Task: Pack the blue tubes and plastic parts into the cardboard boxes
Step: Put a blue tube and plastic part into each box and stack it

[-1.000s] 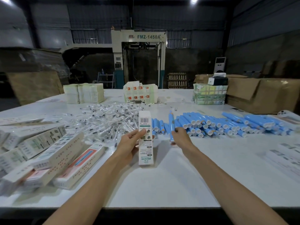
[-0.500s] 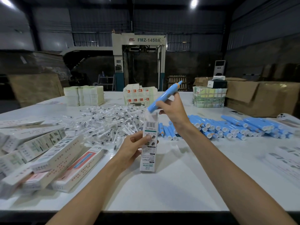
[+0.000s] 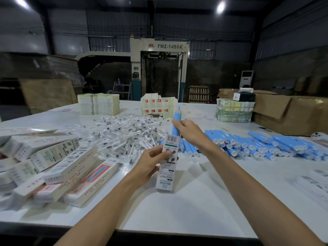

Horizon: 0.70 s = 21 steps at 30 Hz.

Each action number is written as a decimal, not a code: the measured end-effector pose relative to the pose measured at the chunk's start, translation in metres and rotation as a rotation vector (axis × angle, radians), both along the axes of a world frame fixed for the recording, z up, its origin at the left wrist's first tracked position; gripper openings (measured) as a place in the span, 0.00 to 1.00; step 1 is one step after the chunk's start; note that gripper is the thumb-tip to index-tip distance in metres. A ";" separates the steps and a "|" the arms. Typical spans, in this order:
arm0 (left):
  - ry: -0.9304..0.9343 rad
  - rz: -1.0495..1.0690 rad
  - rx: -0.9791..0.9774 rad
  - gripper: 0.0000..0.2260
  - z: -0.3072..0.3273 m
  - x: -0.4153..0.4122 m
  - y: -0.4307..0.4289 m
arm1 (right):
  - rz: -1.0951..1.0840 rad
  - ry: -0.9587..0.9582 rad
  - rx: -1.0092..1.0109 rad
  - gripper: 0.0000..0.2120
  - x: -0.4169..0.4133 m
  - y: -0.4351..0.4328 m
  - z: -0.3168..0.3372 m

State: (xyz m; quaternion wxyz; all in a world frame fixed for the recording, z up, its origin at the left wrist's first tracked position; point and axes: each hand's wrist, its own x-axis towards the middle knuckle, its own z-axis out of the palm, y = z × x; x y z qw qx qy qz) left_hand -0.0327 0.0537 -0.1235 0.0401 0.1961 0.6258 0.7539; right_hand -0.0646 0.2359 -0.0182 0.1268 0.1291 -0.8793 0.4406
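Lower left of frame: a loose pile of printed cardboard boxes lies on the table, apparently closed.

Centre left: a heap of clear plastic parts in small wrappers, spread across the table behind the pile.

Centre: the left hand holds one narrow box upright. Its grip is curled round the box's middle, thumb on the printed face. The barcode end is uppermost.

Just right of centre: the right hand has its grip pinched round a blue tube, held nearly upright with the orange-marked tip upward. The tube's lower end meets the top edge of the box. Whether it has entered the opening cannot be told, as the box's top hides it.

Right of frame: a long row of blue tubes lies on the table, white caps toward the camera. More flat boxes sit at the far right edge.

Assessment: the step in hand is loading a tube into the held box. The next move calls for keeping the tube in line with the box's long axis and sliding it straight down, with the left hand steadying the box against the push. A plastic part appears due afterwards, then closing the flap.
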 end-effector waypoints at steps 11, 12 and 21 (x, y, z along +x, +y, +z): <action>-0.105 0.110 0.053 0.13 -0.005 -0.007 0.001 | 0.078 0.020 -0.156 0.13 -0.003 0.001 -0.038; -0.141 0.166 0.079 0.13 -0.005 -0.008 -0.001 | 0.064 0.036 -0.185 0.14 -0.006 0.001 -0.044; -0.056 0.611 0.140 0.09 -0.002 -0.019 -0.029 | -0.011 0.049 -0.005 0.11 -0.039 -0.040 -0.102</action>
